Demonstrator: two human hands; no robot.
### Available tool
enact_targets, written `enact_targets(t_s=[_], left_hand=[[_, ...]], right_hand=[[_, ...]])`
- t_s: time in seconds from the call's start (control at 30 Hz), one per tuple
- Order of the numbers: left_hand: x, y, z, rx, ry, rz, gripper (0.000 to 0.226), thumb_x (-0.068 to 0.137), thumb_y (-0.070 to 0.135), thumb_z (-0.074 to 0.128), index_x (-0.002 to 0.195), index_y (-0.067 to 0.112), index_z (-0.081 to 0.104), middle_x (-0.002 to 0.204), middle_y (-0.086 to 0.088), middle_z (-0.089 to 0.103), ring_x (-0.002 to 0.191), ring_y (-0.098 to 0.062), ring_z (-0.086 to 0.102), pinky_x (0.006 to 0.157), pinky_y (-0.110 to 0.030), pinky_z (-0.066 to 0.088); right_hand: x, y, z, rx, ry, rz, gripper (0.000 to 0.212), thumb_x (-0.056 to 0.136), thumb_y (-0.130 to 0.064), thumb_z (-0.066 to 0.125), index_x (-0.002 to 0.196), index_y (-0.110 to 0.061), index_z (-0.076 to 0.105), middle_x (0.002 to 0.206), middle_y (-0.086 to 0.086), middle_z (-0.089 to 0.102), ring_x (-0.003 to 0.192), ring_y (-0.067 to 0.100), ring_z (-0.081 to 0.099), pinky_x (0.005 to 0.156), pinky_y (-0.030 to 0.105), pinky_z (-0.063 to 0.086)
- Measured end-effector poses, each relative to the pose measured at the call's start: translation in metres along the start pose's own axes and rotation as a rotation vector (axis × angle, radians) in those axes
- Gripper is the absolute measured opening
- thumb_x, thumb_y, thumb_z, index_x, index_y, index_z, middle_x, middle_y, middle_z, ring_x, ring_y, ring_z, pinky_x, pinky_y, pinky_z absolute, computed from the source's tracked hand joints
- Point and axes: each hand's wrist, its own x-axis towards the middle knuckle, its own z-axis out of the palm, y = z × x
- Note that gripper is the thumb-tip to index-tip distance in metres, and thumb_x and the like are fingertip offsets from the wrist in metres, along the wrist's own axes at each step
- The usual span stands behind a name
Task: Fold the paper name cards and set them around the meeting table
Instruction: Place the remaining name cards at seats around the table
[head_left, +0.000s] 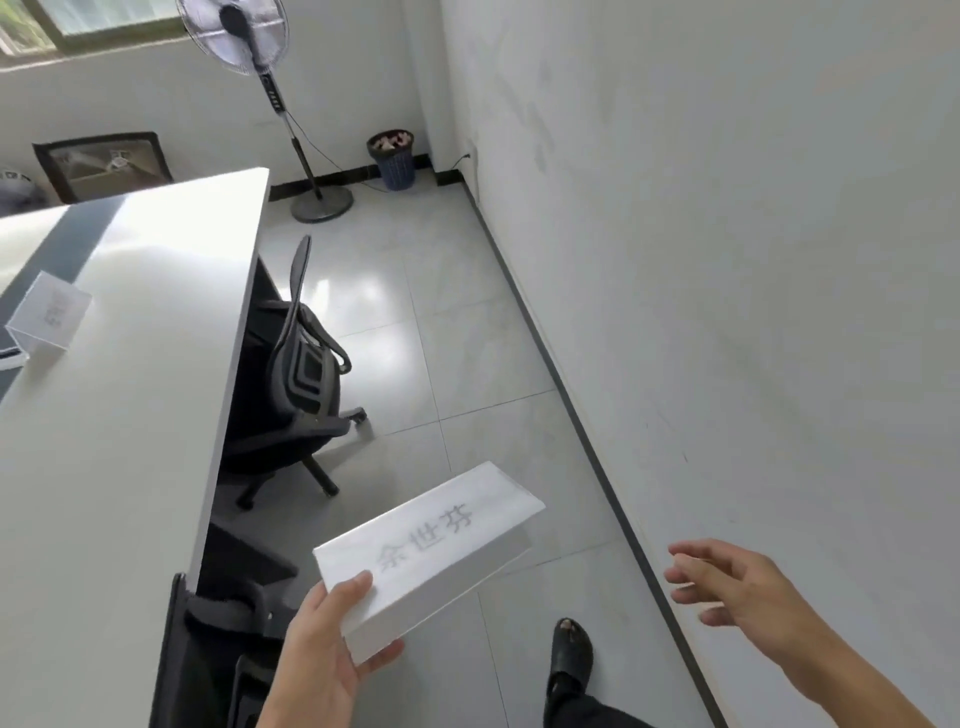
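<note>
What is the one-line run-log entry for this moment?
left hand: holds folded white paper name card | right hand: open, empty | second folded white card: standing on white meeting table | step: held card not yet placed

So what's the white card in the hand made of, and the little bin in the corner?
The card looks like thin matte white paper: it holds sharp folds and carries grey print. The bin seems dark plastic, going by its lattice wall, though it is far off.

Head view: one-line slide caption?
Left hand holds folded name card beside meeting table where another card stands; right hand open.
</note>
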Motion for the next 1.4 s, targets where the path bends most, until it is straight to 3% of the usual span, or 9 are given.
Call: enact_targets(t_s=[0.1,0.2,0.37,0.5,0.6,0.7,0.87,1.03,1.4], left_hand=[[0.051,0.049,0.028,-0.036,0.048,0.043,0.076,0.049,0.029,0.075,0.121,0.01,0.057,0.112,-0.02,0.063,0.094,-0.039,0.059,0.07,-0.043,0.051],[0.094,0.083,0.049,-0.074,0.095,0.086,0.061,0.063,0.026,0.07,0.121,0.01,0.057,0.118,-0.021,0.062,0.095,-0.036,0.06,0.071,-0.044,0.051],[0.18,0.129,0.056,-0.112,0.141,0.035,0.084,0.039,0.036,0.075,0.119,0.015,0.06,0.115,-0.016,0.066,0.097,-0.038,0.061,0.074,-0.046,0.052],[0.274,0.178,0.06,-0.125,0.17,0.025,0.072,0.044,0.028,0.075,0.113,0.013,0.06,0.108,-0.015,0.065,0.091,-0.036,0.061,0.071,-0.044,0.051],[0.348,0.231,0.064,-0.112,0.153,0.034,0.069,0.052,0.027,0.071,0.118,0.011,0.059,0.108,-0.015,0.065,0.091,-0.035,0.06,0.069,-0.041,0.051],[0.414,0.302,0.077,-0.061,0.126,0.073,0.081,0.041,0.037,0.075,0.117,0.014,0.061,0.116,-0.018,0.066,0.095,-0.037,0.062,0.071,-0.043,0.052],[0.519,0.402,0.113,0.031,0.045,0.146,0.073,0.047,0.042,0.073,0.115,0.016,0.062,0.117,-0.013,0.068,0.104,-0.034,0.063,0.069,-0.041,0.056],[0.631,0.466,0.148,0.047,0.018,0.138,0.074,0.044,0.04,0.074,0.112,0.014,0.062,0.104,-0.01,0.069,0.091,-0.029,0.062,0.067,-0.041,0.055],[0.828,0.606,0.197,-0.026,0.204,0.153,0.083,0.036,0.038,0.075,0.114,0.013,0.061,0.112,-0.017,0.066,0.096,-0.037,0.063,0.068,-0.043,0.056]], right_hand=[[0.074,-0.066,0.003,-0.012,-0.055,-0.062,0.016,0.091,-0.023,0.062,0.104,-0.017,0.069,0.09,0.003,0.077,0.083,0.02,0.073,0.069,0.03,0.052],[0.14,-0.13,0.006,-0.076,-0.114,-0.116,0.017,0.091,-0.026,0.061,0.105,-0.02,0.068,0.091,0.001,0.076,0.082,0.016,0.073,0.071,0.03,0.053],[0.242,-0.215,0.026,-0.087,-0.181,-0.182,0.016,0.091,-0.027,0.06,0.104,-0.022,0.068,0.09,0.001,0.077,0.081,0.014,0.073,0.072,0.029,0.056],[0.332,-0.259,0.053,-0.093,-0.169,-0.137,0.017,0.09,-0.026,0.061,0.104,-0.02,0.069,0.089,0.0,0.077,0.082,0.017,0.073,0.072,0.031,0.055],[0.39,-0.295,0.069,-0.078,-0.133,-0.086,0.017,0.091,-0.024,0.061,0.105,-0.017,0.069,0.088,0.003,0.077,0.082,0.02,0.073,0.072,0.034,0.053],[0.438,-0.349,0.084,-0.066,-0.127,-0.066,0.017,0.09,-0.023,0.062,0.104,-0.017,0.07,0.087,0.002,0.078,0.081,0.019,0.074,0.072,0.033,0.053],[0.519,-0.431,0.091,-0.017,-0.065,-0.098,0.015,0.091,-0.026,0.06,0.102,-0.023,0.07,0.09,-0.001,0.077,0.082,0.015,0.073,0.075,0.032,0.054],[0.624,-0.483,0.106,-0.038,-0.069,-0.037,0.015,0.092,-0.024,0.06,0.103,-0.021,0.07,0.09,0.0,0.077,0.083,0.016,0.074,0.08,0.039,0.054],[0.899,-0.708,0.146,-0.137,-0.218,-0.16,0.016,0.091,-0.023,0.061,0.103,-0.018,0.069,0.091,0.003,0.076,0.083,0.018,0.073,0.075,0.034,0.053]])
